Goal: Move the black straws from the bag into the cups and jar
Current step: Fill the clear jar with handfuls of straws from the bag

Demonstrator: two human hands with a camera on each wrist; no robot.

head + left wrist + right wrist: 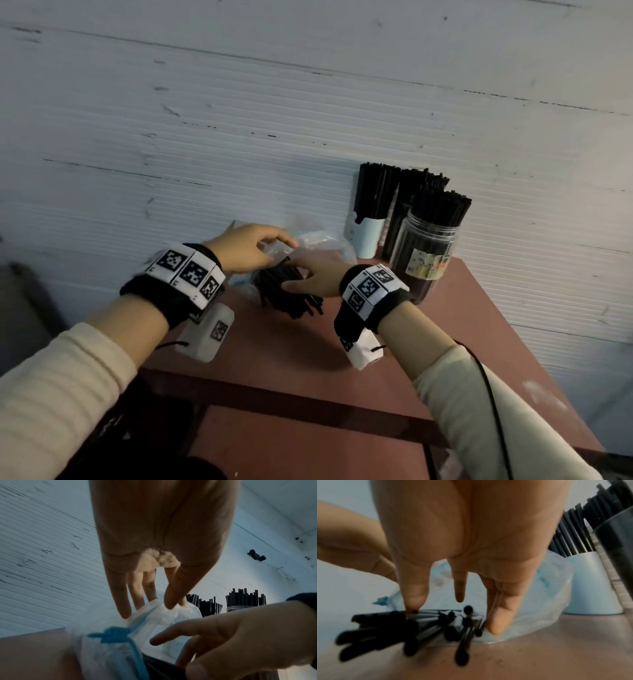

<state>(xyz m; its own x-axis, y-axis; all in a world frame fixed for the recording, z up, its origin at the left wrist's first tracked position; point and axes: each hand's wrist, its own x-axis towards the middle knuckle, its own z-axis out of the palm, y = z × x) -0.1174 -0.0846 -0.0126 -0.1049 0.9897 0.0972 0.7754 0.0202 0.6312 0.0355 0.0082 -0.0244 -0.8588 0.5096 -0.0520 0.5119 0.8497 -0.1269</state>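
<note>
A clear plastic bag point(310, 241) with a blue drawstring point(116, 635) lies on the reddish-brown table point(291, 363). A bundle of black straws point(291, 298) sticks out of its mouth towards me. My left hand point(281, 248) pinches the bag's upper edge between thumb and fingers point(169, 604) and holds it up. My right hand point(298, 274) reaches over the bundle point(419, 626) with straight fingers. Its thumb tip touches the top of the straws and its fingers point(498, 622) stand at their other side. To the right stand a white cup point(368, 238) and a clear jar point(424, 260), both full of black straws.
A second container of straws point(416, 192) stands behind the cup and jar, against the white ribbed wall point(239, 120). The table's right edge runs just past the jar. Bare tabletop lies in front of the bag. Something dark point(154, 428) sits below the table's near left corner.
</note>
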